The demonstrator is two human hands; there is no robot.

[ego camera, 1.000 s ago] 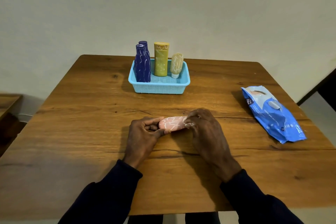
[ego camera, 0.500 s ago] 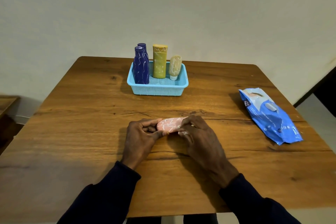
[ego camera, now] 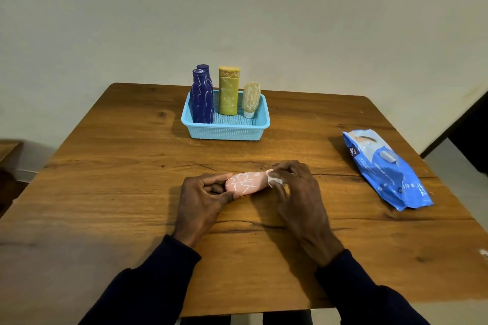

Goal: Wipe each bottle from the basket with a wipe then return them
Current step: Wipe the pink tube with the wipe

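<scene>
A pink bottle (ego camera: pixel 245 182) with white scribbles lies sideways over the table's middle. My left hand (ego camera: pixel 204 195) pinches its left end between thumb and fingers. My right hand (ego camera: pixel 295 187) holds a white wipe (ego camera: pixel 274 180) bunched against the bottle's right end. At the back stands a light blue basket (ego camera: pixel 227 131) with two dark blue bottles (ego camera: pixel 202 97), a yellow bottle (ego camera: pixel 228 91) and a small cream tube (ego camera: pixel 251 99), all marked with white scribbles.
A blue pack of wipes (ego camera: pixel 385 169) lies on the right side of the wooden table (ego camera: pixel 105 192). A wall rises behind the table's far edge. Dark furniture shows at the far left and right edges.
My right hand has slid to the right along the pink bottle, uncovering more of its body, and the white wipe now shows at its fingertips. The left hand has kept its hold.
</scene>
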